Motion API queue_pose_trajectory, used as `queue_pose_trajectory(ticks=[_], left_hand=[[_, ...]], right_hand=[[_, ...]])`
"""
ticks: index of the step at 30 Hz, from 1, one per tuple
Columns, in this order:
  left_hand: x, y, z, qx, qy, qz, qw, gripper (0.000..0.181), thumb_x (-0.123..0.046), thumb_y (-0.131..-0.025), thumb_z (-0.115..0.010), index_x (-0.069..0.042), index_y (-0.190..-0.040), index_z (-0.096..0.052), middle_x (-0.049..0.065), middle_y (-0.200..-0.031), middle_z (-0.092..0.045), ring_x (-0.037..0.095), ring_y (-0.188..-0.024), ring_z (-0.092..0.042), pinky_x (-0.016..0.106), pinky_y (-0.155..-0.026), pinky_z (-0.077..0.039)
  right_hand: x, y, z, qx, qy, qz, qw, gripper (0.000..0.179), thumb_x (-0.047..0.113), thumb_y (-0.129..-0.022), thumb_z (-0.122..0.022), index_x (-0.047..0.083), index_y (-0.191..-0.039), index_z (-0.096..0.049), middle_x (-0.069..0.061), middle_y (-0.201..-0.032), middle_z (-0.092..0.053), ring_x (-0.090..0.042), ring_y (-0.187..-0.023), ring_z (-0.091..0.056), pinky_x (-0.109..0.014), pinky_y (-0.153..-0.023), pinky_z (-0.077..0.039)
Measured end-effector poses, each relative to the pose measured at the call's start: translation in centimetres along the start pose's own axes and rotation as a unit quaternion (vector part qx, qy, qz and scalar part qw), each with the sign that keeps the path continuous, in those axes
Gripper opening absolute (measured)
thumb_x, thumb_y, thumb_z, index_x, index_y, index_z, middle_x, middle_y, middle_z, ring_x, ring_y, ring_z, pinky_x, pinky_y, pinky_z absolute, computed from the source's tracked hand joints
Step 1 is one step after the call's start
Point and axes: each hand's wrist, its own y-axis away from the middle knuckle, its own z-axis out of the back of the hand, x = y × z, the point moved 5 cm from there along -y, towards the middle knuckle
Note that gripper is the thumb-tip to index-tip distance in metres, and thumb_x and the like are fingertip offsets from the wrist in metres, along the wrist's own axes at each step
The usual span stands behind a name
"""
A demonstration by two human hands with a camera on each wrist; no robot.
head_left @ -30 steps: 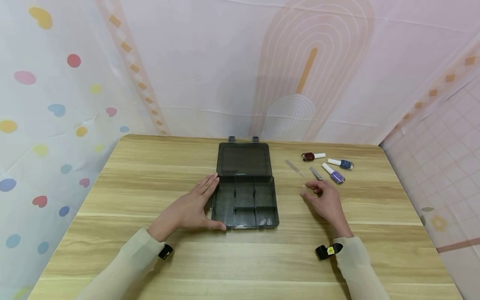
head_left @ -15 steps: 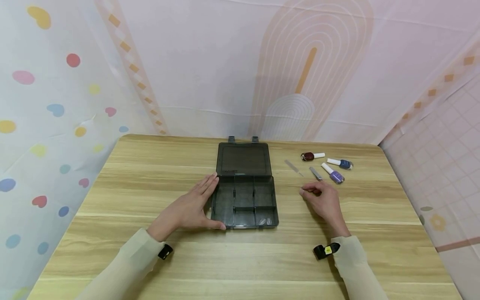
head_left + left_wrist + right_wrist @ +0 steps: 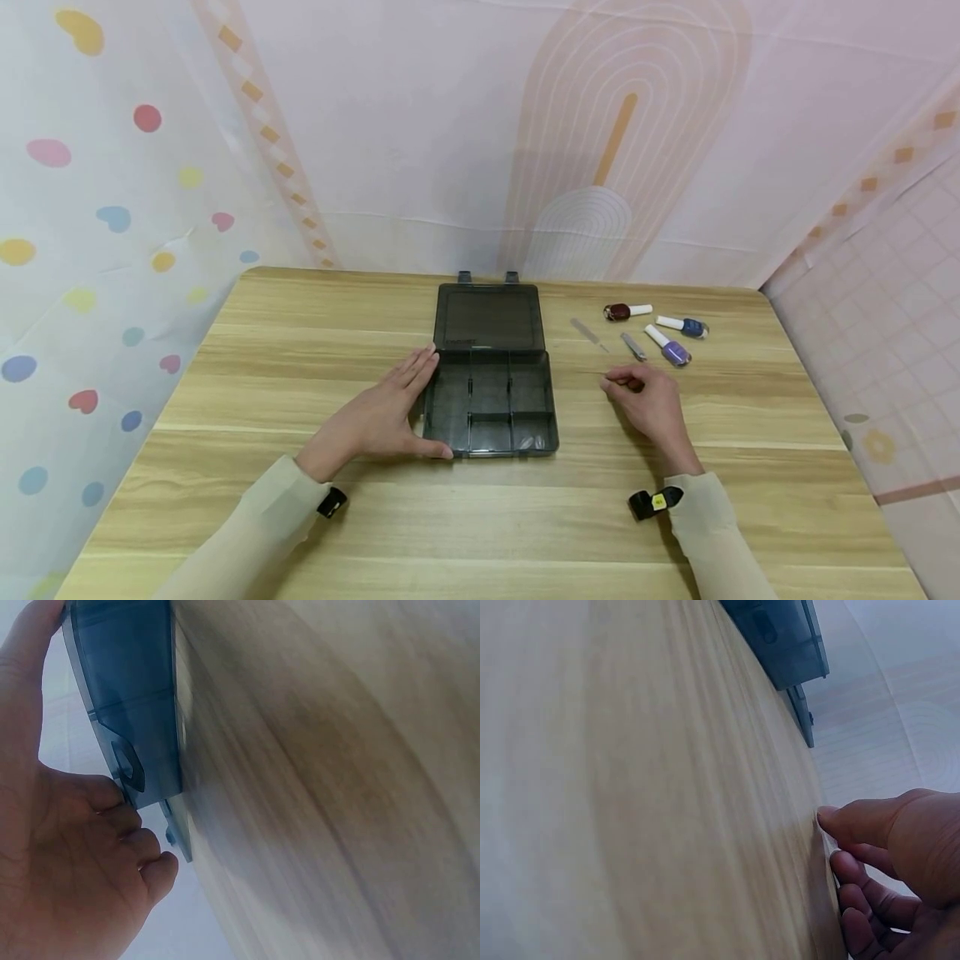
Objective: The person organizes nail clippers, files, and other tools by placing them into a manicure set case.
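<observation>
In the head view a dark see-through organizer box (image 3: 490, 392) with several compartments lies unfolded on the table, its lid (image 3: 489, 315) laid back. My left hand (image 3: 382, 417) holds its left side, thumb at the front edge and fingers by the hinge end; the left wrist view shows the box's side wall (image 3: 135, 697) between them. My right hand (image 3: 648, 404) is low over the table to the right, thumb and forefinger pinching a small clear sliver (image 3: 828, 841), mostly hidden by the fingertips. Small clear pieces (image 3: 532, 442) lie in the front right compartment.
Beyond the right hand lie a nail file (image 3: 585, 330), a nail clipper (image 3: 633, 347), and dark red (image 3: 618, 312), blue (image 3: 693, 328) and purple (image 3: 675, 352) nail polish bottles. A patterned cloth backdrop (image 3: 390, 167) rises behind the wooden table (image 3: 300, 325).
The thumb and forefinger of my right hand have drawn closer together at the table; the pale piece seen between them earlier is now mostly covered. My left hand and the box stay put.
</observation>
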Motion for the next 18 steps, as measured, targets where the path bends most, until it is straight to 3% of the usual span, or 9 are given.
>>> queue_pose_trajectory(ticks=[7,18], left_hand=[[0.0,0.0,0.0,0.000,0.000,0.000,1.0000,0.140,-0.090,-0.070,-0.065,-0.005,-0.165,-0.008,0.011,-0.175,0.001,0.032,-0.162,-0.005,0.052,-0.128,-0.023],[0.0,0.1,0.0,-0.003,0.000,0.000,1.0000,0.141,-0.090,-0.069,-0.065,-0.005,-0.165,-0.008,0.011,-0.175,0.000,0.031,-0.162,-0.005,0.051,-0.128,-0.024]], right_hand=[[0.1,0.3,0.0,0.017,-0.006,-0.004,0.9998,0.015,0.021,-0.094,-0.076,0.010,-0.105,-0.080,-0.008,-0.096,-0.076,-0.017,-0.083,-0.064,-0.025,-0.073,-0.049],[1.2,1.0,-0.4,0.053,-0.032,0.055,0.9966,0.011,0.017,-0.093,-0.077,0.011,-0.102,-0.079,-0.008,-0.099,-0.077,-0.012,-0.081,-0.065,-0.019,-0.070,-0.052]])
